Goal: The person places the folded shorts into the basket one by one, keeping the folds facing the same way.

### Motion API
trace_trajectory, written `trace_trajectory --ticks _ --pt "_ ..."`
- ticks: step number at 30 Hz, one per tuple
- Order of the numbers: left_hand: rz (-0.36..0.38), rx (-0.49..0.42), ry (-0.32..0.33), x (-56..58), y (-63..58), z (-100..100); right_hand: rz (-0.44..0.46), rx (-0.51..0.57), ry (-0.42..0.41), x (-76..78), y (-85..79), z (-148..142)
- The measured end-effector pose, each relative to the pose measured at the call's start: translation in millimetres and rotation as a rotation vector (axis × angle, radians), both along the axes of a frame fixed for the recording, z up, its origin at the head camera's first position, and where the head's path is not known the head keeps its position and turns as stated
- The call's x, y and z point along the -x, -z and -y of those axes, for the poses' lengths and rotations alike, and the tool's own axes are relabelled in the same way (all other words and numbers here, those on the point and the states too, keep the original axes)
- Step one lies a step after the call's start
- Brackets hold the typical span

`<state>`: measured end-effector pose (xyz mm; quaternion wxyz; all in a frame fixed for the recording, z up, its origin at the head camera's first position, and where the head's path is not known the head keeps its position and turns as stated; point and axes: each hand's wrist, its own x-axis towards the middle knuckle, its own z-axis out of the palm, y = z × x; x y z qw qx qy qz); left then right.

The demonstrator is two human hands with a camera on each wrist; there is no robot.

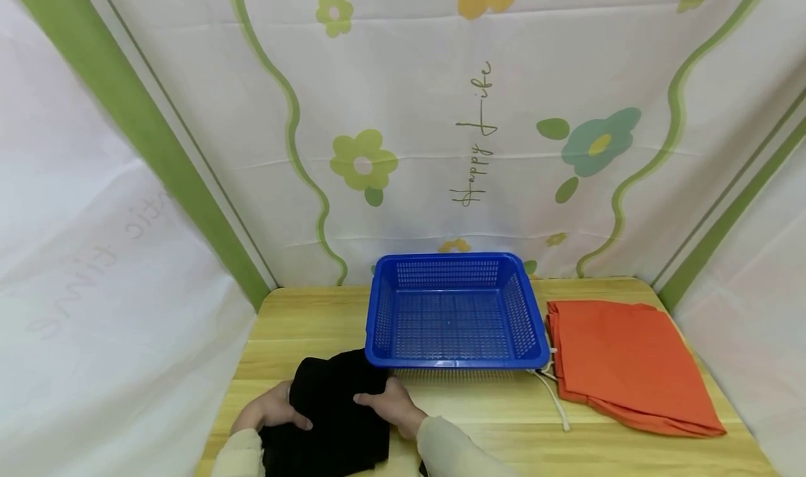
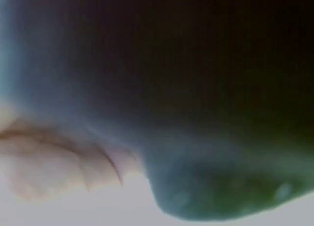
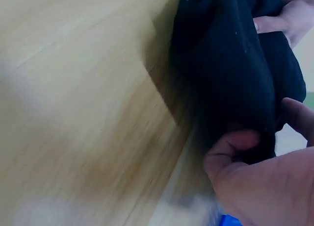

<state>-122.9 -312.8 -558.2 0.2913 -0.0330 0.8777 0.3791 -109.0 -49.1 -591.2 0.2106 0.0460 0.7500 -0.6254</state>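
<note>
A folded black fabric piece (image 1: 340,421), perhaps a garment, is at the front left of the table, its far edge close to the blue basket. My left hand (image 1: 272,408) grips its left side, thumb on top and fingers out of sight. On the opposite side my right hand (image 1: 395,403) holds it, thumb over the top. The right wrist view shows curled fingers (image 3: 240,147) of the right hand on the edge of the black fabric (image 3: 225,64), which is lifted at a tilt. Dark cloth (image 2: 196,64) fills most of the blurred left wrist view.
A blue plastic basket (image 1: 450,363) with mesh walls stands at the back middle. Right of it lies a folded orange cloth (image 1: 623,365) with a white cord (image 1: 555,400). The wooden table (image 1: 308,323) meets a flower-printed white curtain (image 1: 409,99) behind, with white sheets on both sides.
</note>
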Motion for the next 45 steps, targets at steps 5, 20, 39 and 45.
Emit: trace_trajectory --ticks 5,20,39,45 --pt "0.053 -0.041 -0.03 0.6 -3.2 1 0.039 -0.049 -0.026 1.5 -2.5 1" --pt "-0.072 -0.139 0.035 1.8 -10.2 18 -0.097 -0.011 -0.177 -8.0 -23.4 8" --pt "-0.226 -0.199 -0.026 9.1 -23.0 23 -0.329 -0.016 -0.247 -9.0 -46.1 8" --pt "-0.252 -0.186 -0.051 11.6 -41.1 19 -0.387 -0.035 -0.243 -4.5 -61.7 1"
